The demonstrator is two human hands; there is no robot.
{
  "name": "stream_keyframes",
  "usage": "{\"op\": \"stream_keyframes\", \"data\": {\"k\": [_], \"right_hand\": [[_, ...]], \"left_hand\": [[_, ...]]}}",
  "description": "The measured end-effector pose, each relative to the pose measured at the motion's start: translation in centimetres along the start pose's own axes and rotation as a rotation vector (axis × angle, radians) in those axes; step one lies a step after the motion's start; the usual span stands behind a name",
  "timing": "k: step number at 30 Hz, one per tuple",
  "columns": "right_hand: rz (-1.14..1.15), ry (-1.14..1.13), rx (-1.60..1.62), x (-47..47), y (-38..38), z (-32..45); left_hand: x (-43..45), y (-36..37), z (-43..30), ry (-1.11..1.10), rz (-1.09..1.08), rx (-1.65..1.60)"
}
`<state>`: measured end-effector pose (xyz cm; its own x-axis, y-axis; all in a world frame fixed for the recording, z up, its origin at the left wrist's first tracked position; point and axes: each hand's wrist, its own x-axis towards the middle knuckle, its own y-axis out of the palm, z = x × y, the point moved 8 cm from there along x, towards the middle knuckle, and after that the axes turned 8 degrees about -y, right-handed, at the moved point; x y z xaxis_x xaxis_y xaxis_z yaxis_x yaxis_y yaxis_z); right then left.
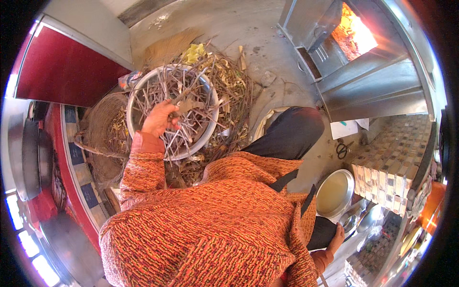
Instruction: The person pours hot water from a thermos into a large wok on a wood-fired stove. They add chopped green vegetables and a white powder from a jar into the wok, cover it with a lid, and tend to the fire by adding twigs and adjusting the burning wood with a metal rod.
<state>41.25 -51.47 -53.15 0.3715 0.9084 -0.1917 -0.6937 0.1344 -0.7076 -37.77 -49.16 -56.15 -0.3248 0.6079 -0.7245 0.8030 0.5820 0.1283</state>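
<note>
My left hand [161, 118] is over a round metal basin [214, 118] heaped with dry twigs [183, 131]. Its fingers are closed around a few of the twigs near the middle of the heap. Low on the right, my right hand [336, 238] rests by my dark-trousered knee, beside a thin dark rod; whether it grips anything is unclear. Around the basin lies a loose pile of twigs and dry leaves [235, 82]. A metal stove [369, 82] stands at the upper right, its firebox open with bright flames [353, 32] inside.
A woven basket [107, 122] with leaf scraps sits left of the basin, near a red panel [71, 66]. Right of me are a metal bowl of pale liquid [335, 192], black-handled scissors [344, 149], papers [344, 129] and a mosaic-tiled block [387, 161].
</note>
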Motion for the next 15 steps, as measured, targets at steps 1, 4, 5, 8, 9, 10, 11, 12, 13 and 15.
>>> {"op": "stream_keyframes", "data": {"k": [1, 4, 5, 8, 9, 10, 11, 12, 13, 15], "right_hand": [[0.011, -0.002, 0.005, 0.1, 0.2, 0.0], [0.046, -0.045, -0.018, 0.7, 0.1, -0.5], [0.039, -0.03, -0.014, 0.7, 0.1, -1.0], [0.04, -0.026, -0.017, 1.3, -0.5, -3.2], [0.041, -0.028, -0.011, 1.4, -0.4, -2.9], [0.041, -0.029, -0.005, 1.3, -0.3, -2.7], [0.039, -0.029, 0.001, 1.2, -0.3, -2.5], [0.044, -0.039, -0.016, 1.0, -0.2, -1.9], [0.043, -0.049, -0.035, 0.9, -0.1, -1.1], [0.045, -0.057, -0.047, 0.8, 0.1, -0.2]], "left_hand": [[-1.1, -0.3, -0.9, 0.011, 0.006, -0.013], [-3.0, -1.0, -2.5, 0.027, 0.029, -0.158], [-3.4, -1.2, -2.9, 0.045, 0.008, -0.177], [-4.8, -0.8, -3.9, 0.089, 0.047, -0.227], [-5.4, -0.2, -4.1, 0.088, 0.073, -0.224], [-6.1, 0.6, -4.3, 0.087, 0.1, -0.22], [-6.3, 1.1, -4.5, 0.085, 0.129, -0.217], [-6.0, 0.6, -3.8, 0.105, 0.172, -0.164], [-5.4, 1.0, -2.7, 0.078, 0.225, -0.117], [-4.7, 1.8, -0.7, 0.024, 0.322, -0.018]]}}
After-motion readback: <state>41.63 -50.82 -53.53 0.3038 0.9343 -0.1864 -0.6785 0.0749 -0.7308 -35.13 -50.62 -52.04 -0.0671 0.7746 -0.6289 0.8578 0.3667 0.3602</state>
